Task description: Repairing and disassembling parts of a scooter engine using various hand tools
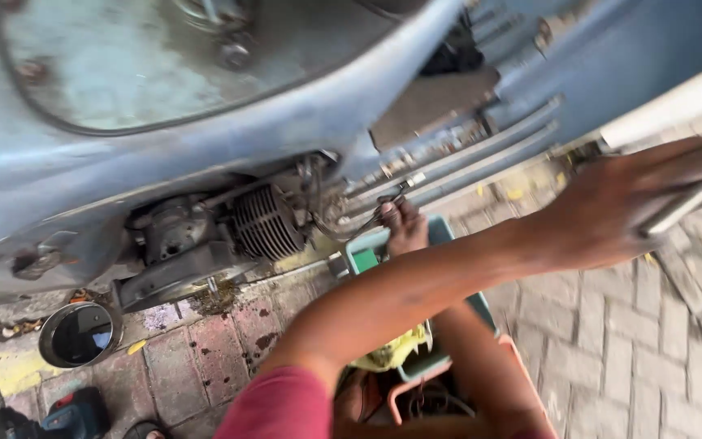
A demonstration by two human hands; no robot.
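Left hand [404, 228] far, centre, fingers curled, pinching thin cable [367, 221] just below scooter body [205, 162]; cable runs left toward finned engine cylinder [266, 221]. Right hand [619, 213] further right, closed round pale bar [684, 205], bar slanting up-right; blurred, prob. a tool handle. Right arm crosses over teal tray [440, 232] and orange crate [522, 366]. Round tin [80, 333] w/ dark liquid near left on brick floor [627, 341].

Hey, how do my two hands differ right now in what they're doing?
The left hand reaches far right and grips a metal bar; the right hand is near the middle, fingers at cables by the engine. The left hand looks large and blurred, the right hand smaller and sharper. Both are bare.
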